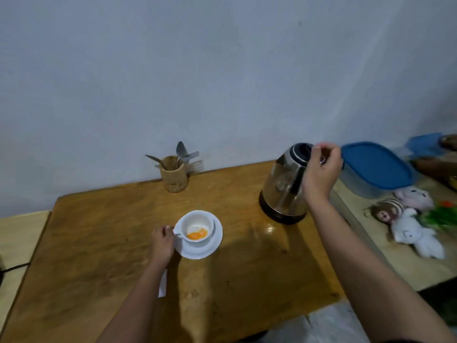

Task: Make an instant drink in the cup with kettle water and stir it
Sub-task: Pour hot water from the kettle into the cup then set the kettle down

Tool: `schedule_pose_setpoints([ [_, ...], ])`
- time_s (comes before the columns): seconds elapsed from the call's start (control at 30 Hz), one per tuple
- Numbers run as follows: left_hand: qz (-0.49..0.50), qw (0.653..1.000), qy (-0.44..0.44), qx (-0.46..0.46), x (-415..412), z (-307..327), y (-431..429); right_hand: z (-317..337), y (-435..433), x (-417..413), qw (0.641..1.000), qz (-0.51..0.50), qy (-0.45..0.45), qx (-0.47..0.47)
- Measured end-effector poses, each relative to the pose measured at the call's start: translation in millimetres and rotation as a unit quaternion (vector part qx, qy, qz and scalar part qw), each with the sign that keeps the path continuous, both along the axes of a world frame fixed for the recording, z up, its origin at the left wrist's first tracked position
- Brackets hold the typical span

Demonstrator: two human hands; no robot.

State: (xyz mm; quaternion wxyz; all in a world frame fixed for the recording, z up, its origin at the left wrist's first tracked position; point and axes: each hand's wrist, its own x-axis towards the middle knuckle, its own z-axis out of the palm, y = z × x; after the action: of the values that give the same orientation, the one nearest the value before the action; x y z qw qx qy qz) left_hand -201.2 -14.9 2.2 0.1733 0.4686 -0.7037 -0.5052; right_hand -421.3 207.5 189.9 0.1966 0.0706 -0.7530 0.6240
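Observation:
A white cup stands on a white saucer in the middle of the wooden table, with orange powder in its bottom. My left hand is shut on the cup's handle. A steel kettle with a black lid and base stands at the table's right. My right hand is curled around the kettle's handle at the top, hiding most of it. A white sachet lies partly under my left forearm.
A wooden holder with spoons and a fork stands at the back by the wall. On a lower surface to the right are a box with a blue lid and several plush toys. A black cable runs at the far left.

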Motion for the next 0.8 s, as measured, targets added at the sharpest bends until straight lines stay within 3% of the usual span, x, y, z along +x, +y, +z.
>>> schedule_pose_setpoints([
  [0.13, 0.045, 0.999, 0.017, -0.020, -5, -2, 11, -14, 42, -63, 0.992, -0.097, -0.065, -0.043],
  [0.3, 0.103, 0.992, 0.048, -0.057, -10, -1, 30, -56, 61, -103, 0.976, -0.008, -0.192, -0.102],
  [0.5, 0.155, 0.984, 0.061, -0.058, -15, -7, 41, -71, 61, -128, 0.966, 0.046, -0.231, -0.110],
  [0.63, 0.177, 0.980, 0.061, -0.067, -20, -5, 44, -78, 59, -146, 0.947, 0.026, -0.294, -0.127],
  [0.8, 0.194, 0.977, 0.056, -0.071, -22, -7, 46, -84, 60, -145, 0.949, 0.002, -0.269, -0.166],
])
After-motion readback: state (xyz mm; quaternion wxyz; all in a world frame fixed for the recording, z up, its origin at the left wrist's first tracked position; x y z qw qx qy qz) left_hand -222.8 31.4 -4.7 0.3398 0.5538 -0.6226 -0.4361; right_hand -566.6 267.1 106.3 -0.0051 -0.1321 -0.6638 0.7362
